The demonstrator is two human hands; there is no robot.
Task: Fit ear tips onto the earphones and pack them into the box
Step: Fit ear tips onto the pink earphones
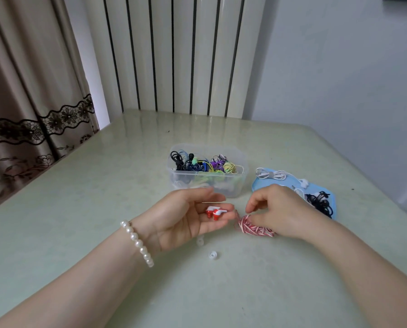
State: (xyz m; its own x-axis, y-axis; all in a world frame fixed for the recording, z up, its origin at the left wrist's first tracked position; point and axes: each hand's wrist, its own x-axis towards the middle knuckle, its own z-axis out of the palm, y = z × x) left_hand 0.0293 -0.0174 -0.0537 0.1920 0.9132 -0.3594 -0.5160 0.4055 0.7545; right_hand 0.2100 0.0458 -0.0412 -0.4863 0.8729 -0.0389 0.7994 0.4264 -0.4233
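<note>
The left hand (186, 218), at centre frame, holds the pair of red-and-white earbuds (214, 212) in a curled grip. Just right of it, the right hand (275, 211) has its grip pinched on their coiled red-and-white cord (254, 227). Two white ear tips (212, 254) lie on the desk (103, 185) below the hands. The clear box (207, 171) of coloured earphones stands just above the hands, a blue lid (259, 183) with more earphones at its right. Bare desk spreads left to its edge at the curtain (32, 91). No writing is legible.
</note>
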